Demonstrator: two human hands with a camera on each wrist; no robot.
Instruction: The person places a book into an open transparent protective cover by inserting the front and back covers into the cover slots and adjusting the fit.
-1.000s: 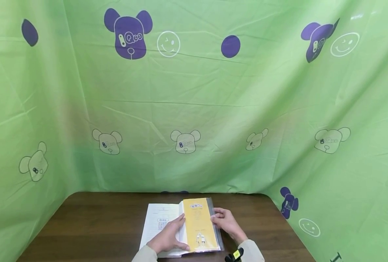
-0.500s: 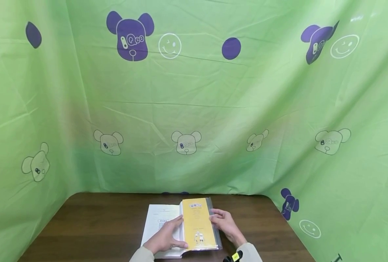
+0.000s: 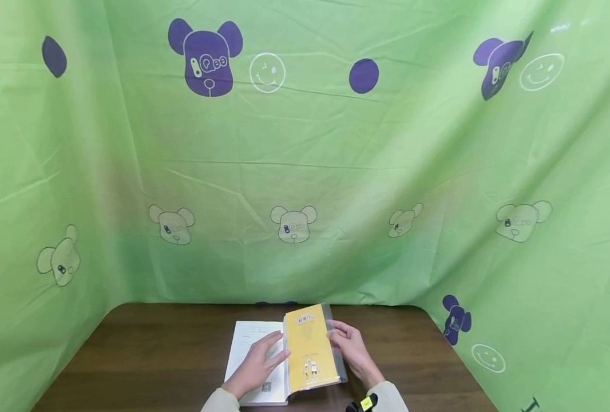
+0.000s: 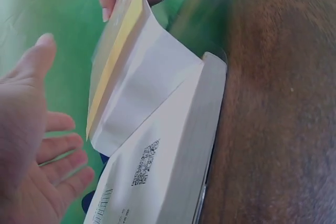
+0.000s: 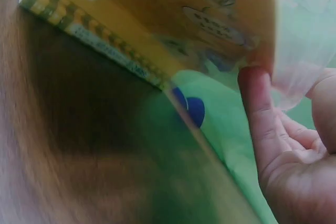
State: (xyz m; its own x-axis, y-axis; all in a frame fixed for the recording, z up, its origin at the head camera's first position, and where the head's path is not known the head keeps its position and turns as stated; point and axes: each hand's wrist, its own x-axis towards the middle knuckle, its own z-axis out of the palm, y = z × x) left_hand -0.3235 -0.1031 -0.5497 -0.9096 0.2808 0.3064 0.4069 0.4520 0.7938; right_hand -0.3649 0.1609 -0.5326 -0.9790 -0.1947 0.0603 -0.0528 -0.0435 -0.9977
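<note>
A thick book [image 3: 250, 340] lies open on the table, its white page with a printed code on the left. Its back cover with a yellow flap [image 3: 305, 340] is raised and tilted, in a clear plastic jacket [image 3: 339, 357] that sticks out past the flap's edge. My right hand [image 3: 355, 350] pinches that outer edge between thumb and fingers. From the right wrist view, the cover's orange outside [image 5: 152, 19] shows a barcode. Over the white page hovers my left hand [image 3: 255, 366], its fingers spread; in the left wrist view it stands apart from the flap.
The brown wooden table [image 3: 145, 355] runs under the book, with its surface bare on both sides. A green printed cloth [image 3: 325, 143] hangs behind and at both sides. A black band with a yellow tag [image 3: 367, 403] sits at the right wrist.
The right hand has raised and tilted the cover with its yellow flap. My left hand has let go of the flap's inner edge and drawn back to the left.
</note>
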